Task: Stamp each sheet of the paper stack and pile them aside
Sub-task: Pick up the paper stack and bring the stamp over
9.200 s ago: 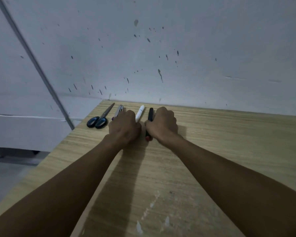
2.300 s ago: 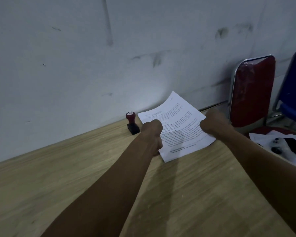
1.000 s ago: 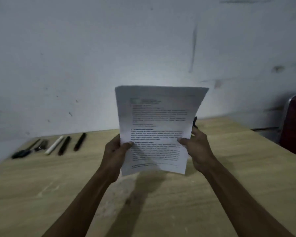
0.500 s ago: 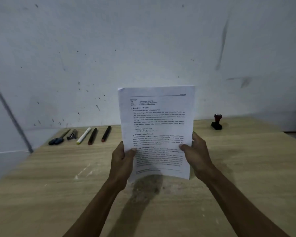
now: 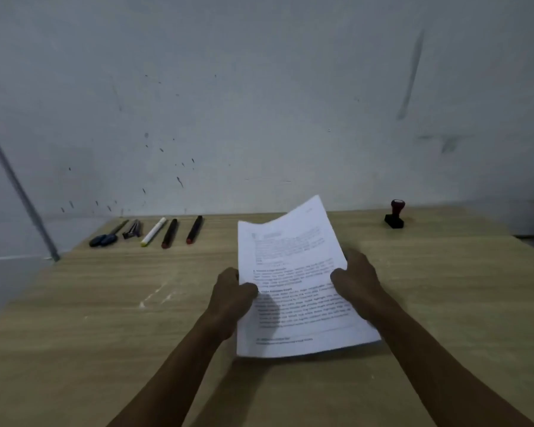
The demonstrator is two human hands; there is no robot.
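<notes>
White sheets (image 5: 293, 272) in my hands, rows of black print, a grey line near the bottom. Desk (image 5: 105, 318): pale tan wood grain, a few whitish scuffs left of centre. Stamp (image 5: 395, 214): dark red knob, black base. Along the back edge: scissors (image 5: 105, 238) with dark blue-black handles, a white marker (image 5: 153, 232) with yellow-green tip, two black pens (image 5: 169, 233) with red ends. Wall (image 5: 259, 87): dull grey-white, dark flecks at left, long dark smear upper right.
</notes>
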